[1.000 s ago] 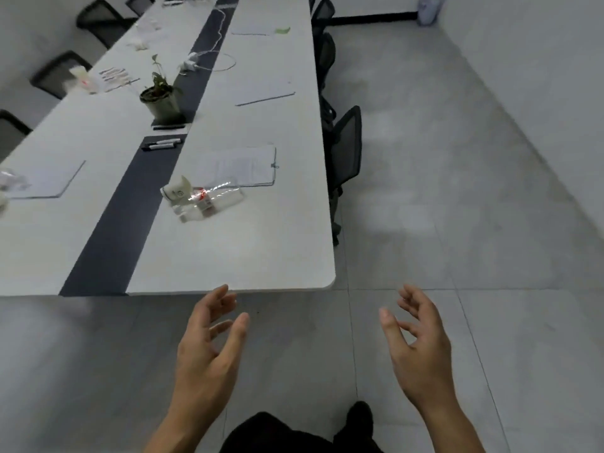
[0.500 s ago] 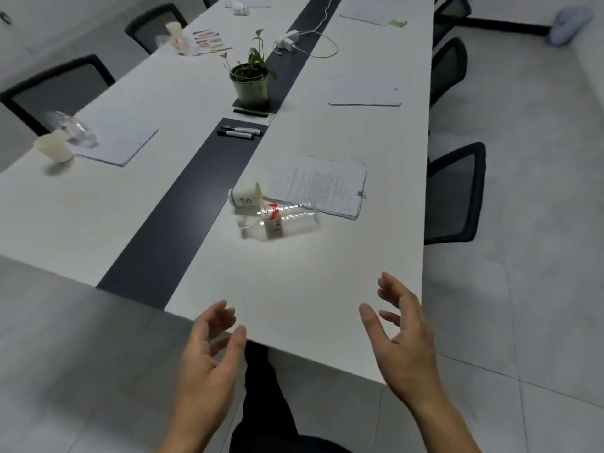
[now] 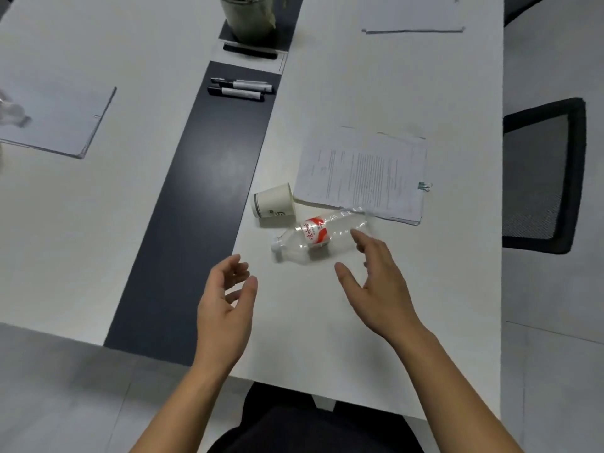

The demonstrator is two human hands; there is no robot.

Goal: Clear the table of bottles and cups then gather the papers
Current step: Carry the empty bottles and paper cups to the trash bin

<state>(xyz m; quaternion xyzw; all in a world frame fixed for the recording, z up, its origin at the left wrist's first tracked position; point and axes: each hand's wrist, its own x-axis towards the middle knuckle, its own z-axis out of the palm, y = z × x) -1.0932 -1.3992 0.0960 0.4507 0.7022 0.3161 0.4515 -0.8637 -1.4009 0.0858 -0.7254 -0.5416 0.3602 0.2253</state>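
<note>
Half a second ago both hands hung at the near edge of the table (image 3: pixel 65 243), with the bottle well ahead of them. Now the view has closed in and both hands are out over the white top. The bottle, the cup and the papers lie just as they did.

The right hand (image 3: pixel 379 289) is spread, fingers straight and thumb held wide, and it holds nothing. Its forefinger tip is at the side of the bottle (image 3: pixel 318 238), near the base end. Whether it touches the plastic I cannot tell. The left hand (image 3: pixel 225 308) hangs with fingers loosely curled and grips nothing. It is near the bottle's cap end but apart from it.

The bottle is clear with a red and white label. It lies on its side between the two hands and a little beyond them, cap toward the left hand, base against the near edge of the papers (image 3: pixel 366 174). The cup (image 3: pixel 274 204) lies on its side just beyond the bottle's neck, beside the papers' left corner and beyond the left hand.

Farther off, two markers (image 3: pixel 240 88) rest on the dark strip (image 3: pixel 196 191) and a pot (image 3: pixel 248 14) stands beyond them. A chair (image 3: pixel 539 178) stands at the table's right.
</note>
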